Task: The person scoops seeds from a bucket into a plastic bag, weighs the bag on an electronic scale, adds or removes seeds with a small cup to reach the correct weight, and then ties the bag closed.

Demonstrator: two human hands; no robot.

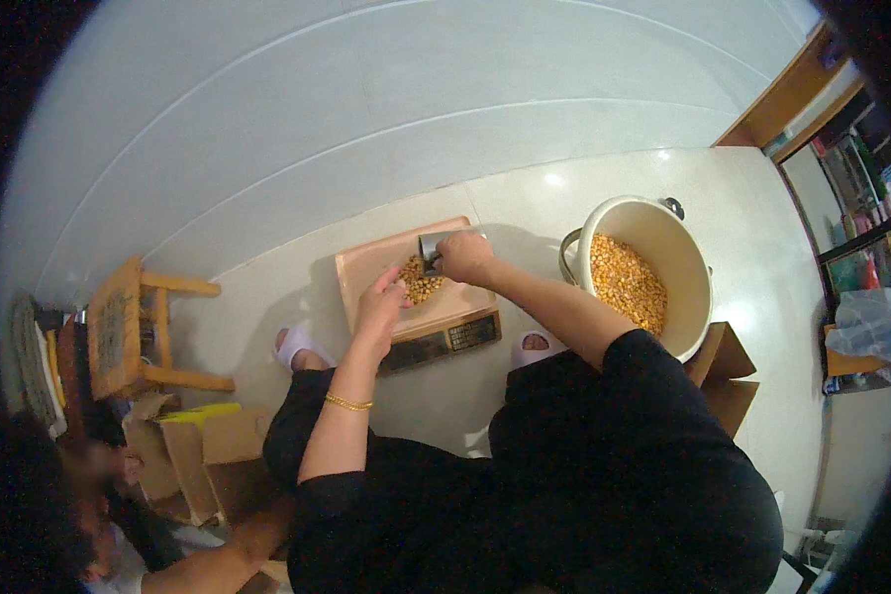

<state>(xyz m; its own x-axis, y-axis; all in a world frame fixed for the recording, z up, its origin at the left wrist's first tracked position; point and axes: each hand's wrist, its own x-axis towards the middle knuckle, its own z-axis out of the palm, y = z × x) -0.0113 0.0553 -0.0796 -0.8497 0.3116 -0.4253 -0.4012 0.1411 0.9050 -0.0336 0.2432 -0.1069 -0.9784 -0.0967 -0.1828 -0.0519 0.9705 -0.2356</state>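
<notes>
My right hand (463,257) grips a metal scoop (438,243) and holds it tilted above a pile of yellow corn kernels (419,284). The kernels lie on the pale pink pan (367,260) of an electronic scale, whose keypad panel (474,333) faces me. At the left side of the pile is my left hand (381,304), its fingers against or just beside the kernels. Whether it pinches something thin there, I cannot make out. To the right stands a cream bucket (689,260) partly filled with corn kernels (627,286).
A wooden stool (122,327) stands left, near opened cardboard boxes (230,438). Another person's arm (215,549) reaches in at the lower left. Behind the bucket's near side is a brown cardboard box (728,379). Shelves (854,193) line the right; a pale wall (356,96) rises beyond the scale.
</notes>
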